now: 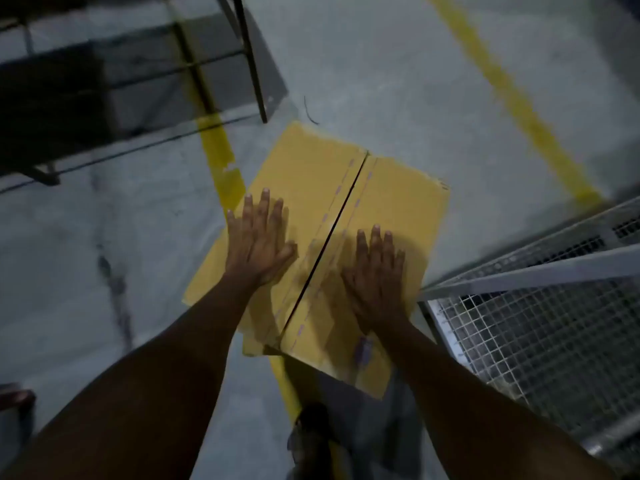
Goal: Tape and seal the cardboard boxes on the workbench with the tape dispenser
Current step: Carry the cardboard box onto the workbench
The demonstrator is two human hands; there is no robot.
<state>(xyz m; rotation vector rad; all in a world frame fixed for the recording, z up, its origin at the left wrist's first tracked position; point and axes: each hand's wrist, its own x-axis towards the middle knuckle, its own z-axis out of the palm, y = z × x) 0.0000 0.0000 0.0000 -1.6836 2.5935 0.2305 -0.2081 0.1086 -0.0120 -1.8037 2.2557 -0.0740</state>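
A yellow-brown cardboard box (311,174) stands on the grey floor below me, its two top flaps folded down and meeting at a dark centre seam. My left hand (258,237) lies flat on the left flap with its fingers straight and spread. On the right flap, my right hand (375,271) presses down flat in the same way. Faint dashed marks run along both sides of the seam. No tape dispenser is in view.
A metal wire-mesh cage (540,327) stands close against the box's right side. A dark metal rack or table frame (145,74) fills the upper left. Yellow floor lines (512,98) cross the concrete. My foot (311,431) shows below the box.
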